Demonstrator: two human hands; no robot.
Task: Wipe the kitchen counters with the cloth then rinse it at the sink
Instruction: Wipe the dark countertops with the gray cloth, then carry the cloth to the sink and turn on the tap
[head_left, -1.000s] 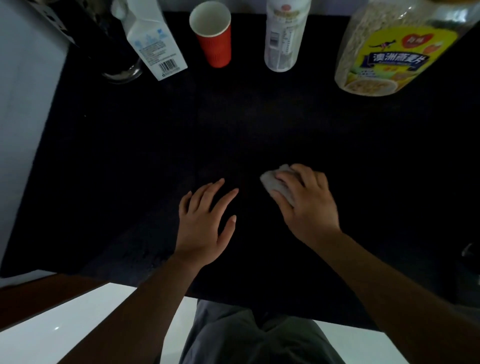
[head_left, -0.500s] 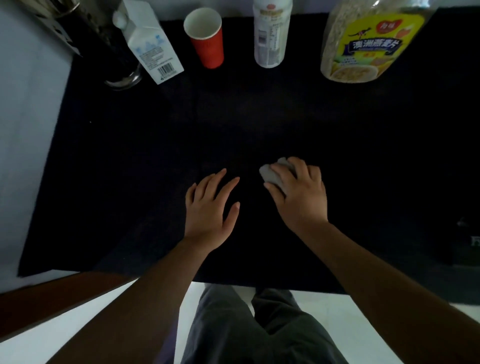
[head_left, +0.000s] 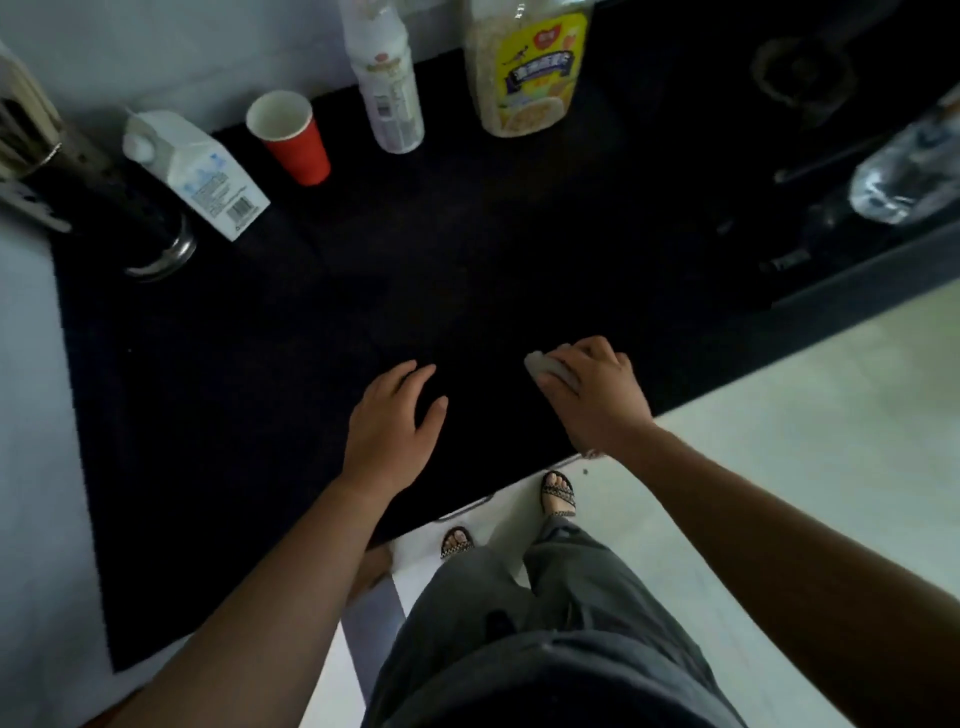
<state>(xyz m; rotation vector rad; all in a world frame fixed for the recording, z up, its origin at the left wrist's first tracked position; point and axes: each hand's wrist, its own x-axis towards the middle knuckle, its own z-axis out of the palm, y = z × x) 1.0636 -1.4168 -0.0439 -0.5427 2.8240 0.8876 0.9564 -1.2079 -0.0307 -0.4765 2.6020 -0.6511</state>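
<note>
A small grey cloth lies on the black counter near its front edge. My right hand is closed over it, pressing it to the surface, so only the cloth's left end shows. Just to the left, my left hand rests flat on the counter with fingers apart and holds nothing. No sink is visible.
Along the back wall stand a white milk carton, a red paper cup, a white bottle and a large oat jar. A dark metal container sits at left, a clear water bottle at right. Pale floor lies below.
The view has swung back and to the right, showing the floor, my feet and the counter's right part. My right hand with the cloth now sits closer to the front edge.
</note>
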